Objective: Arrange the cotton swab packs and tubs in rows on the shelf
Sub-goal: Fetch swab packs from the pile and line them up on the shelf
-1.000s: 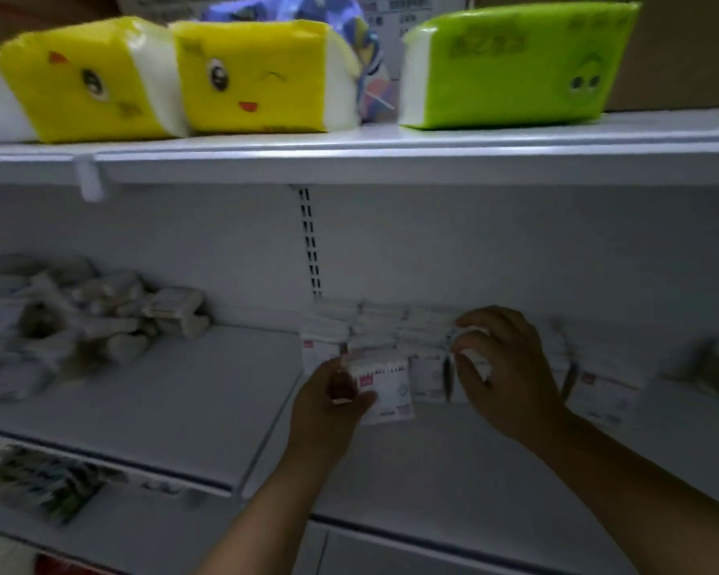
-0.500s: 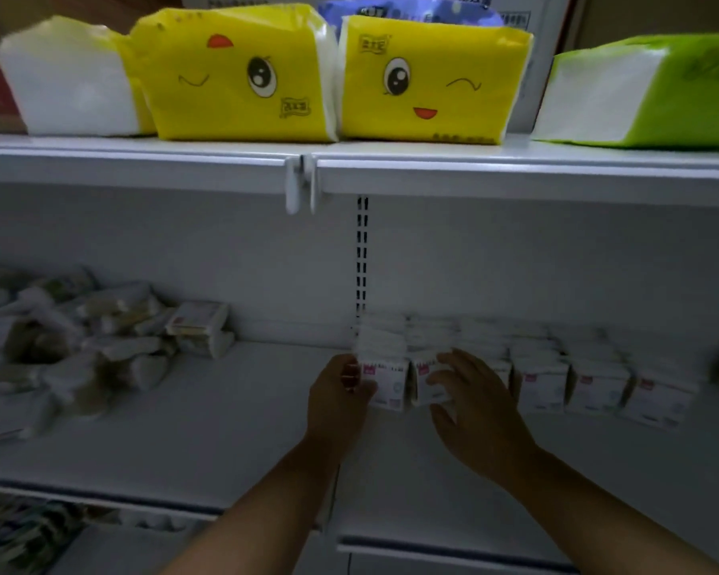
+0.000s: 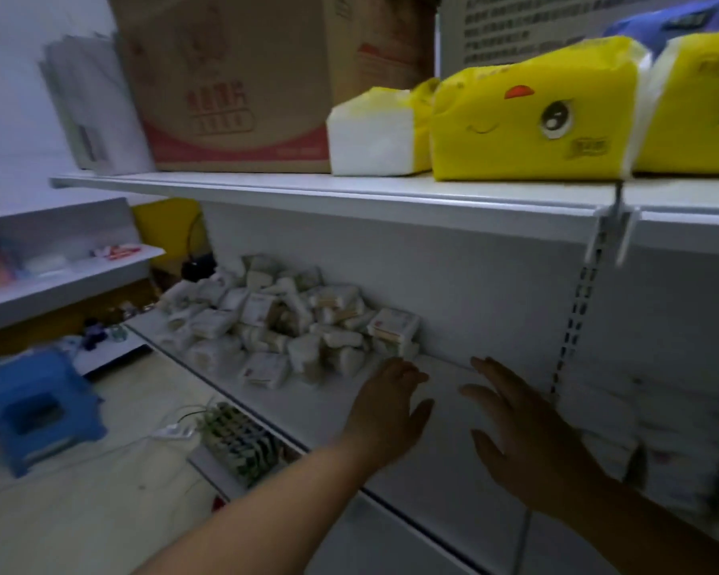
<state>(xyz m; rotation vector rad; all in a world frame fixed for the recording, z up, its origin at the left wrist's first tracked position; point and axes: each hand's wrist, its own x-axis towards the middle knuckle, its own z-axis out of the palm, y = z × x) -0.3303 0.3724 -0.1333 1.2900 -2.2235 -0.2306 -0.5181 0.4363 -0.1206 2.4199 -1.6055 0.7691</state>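
A loose heap of white cotton swab packs lies on the left part of the white middle shelf. My left hand hovers over the bare shelf just right of the heap, fingers apart and holding nothing. My right hand is beside it, also spread and empty. Blurred white packs standing in rows sit at the right end of the shelf, behind my right forearm.
The upper shelf carries yellow tissue packs and a cardboard box. A slotted upright divides the back panel. Below are a lower shelf with packets, a blue stool on the floor and another shelf unit at left.
Both hands have let go of the packs in the row and moved left over the bare shelf. The view has swung left toward the heap.
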